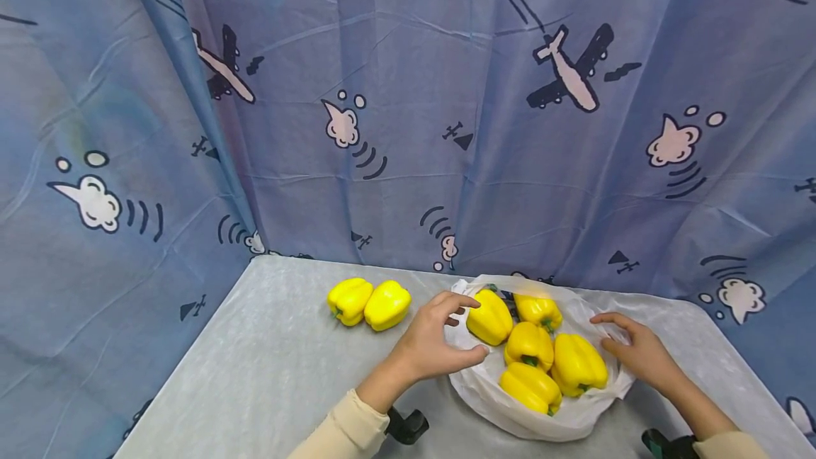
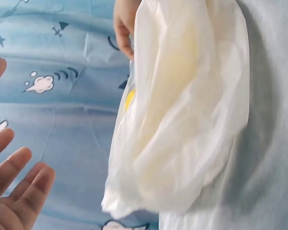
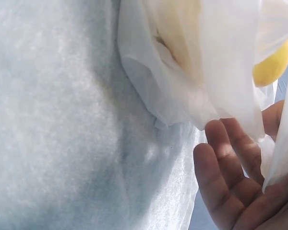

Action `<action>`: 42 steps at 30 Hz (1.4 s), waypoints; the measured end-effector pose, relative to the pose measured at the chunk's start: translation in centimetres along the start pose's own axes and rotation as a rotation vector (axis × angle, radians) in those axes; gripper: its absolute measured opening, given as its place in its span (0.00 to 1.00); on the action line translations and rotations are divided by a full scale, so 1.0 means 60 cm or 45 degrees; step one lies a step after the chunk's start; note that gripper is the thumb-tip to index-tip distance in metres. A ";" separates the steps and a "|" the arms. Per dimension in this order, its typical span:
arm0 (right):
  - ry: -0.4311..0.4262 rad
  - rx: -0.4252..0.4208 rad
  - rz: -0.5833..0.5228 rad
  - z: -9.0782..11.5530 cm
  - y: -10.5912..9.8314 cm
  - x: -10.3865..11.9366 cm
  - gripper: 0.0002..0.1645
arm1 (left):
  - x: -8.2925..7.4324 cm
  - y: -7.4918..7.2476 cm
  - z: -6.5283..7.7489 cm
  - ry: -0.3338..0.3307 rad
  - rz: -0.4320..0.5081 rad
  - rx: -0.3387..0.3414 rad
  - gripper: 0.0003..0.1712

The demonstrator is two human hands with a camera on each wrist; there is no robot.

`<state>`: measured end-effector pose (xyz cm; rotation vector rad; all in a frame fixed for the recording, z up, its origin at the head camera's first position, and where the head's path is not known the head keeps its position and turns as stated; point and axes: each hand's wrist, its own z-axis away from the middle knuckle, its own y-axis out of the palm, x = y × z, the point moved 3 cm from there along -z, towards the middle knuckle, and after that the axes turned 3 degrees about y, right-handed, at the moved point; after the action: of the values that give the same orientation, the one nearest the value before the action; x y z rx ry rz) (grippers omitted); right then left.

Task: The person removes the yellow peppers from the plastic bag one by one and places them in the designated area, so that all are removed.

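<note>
While the left hand (image 1: 428, 341) spreads its grip wide, the right hand (image 1: 642, 354), fingers relaxed, touches a white plastic bag (image 1: 542, 431) holding blocky yellow peppers (image 1: 579, 363).

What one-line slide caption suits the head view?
Left hand and right hand flank a white bag showing five yellow peppers; two more peppers lie on the table.

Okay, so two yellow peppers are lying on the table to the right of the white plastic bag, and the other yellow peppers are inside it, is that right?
Not quite: the two yellow peppers on the table lie to the left of the white plastic bag, as the head view shows. The other yellow peppers are indeed inside it.
</note>
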<state>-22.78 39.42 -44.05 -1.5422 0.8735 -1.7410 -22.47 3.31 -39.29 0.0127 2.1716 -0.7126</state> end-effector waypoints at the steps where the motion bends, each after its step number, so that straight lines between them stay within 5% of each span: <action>1: 0.001 -0.001 0.002 0.000 0.000 0.001 0.24 | -0.001 0.005 -0.001 -0.002 0.000 0.011 0.30; 13: -0.027 -0.008 0.012 0.003 -0.001 0.005 0.23 | 0.002 0.060 -0.013 -0.089 -0.036 0.117 0.27; 25: -0.042 -0.005 0.008 0.001 0.000 0.001 0.24 | 0.008 0.112 -0.022 -0.123 0.052 0.203 0.28; 42: -0.020 0.018 0.010 0.000 0.002 -0.003 0.24 | 0.030 0.163 -0.006 -0.218 -0.046 0.168 0.25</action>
<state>-22.77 39.49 -44.27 -1.5392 0.8570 -1.7238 -21.52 11.31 -45.18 -0.0185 1.9634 -0.8455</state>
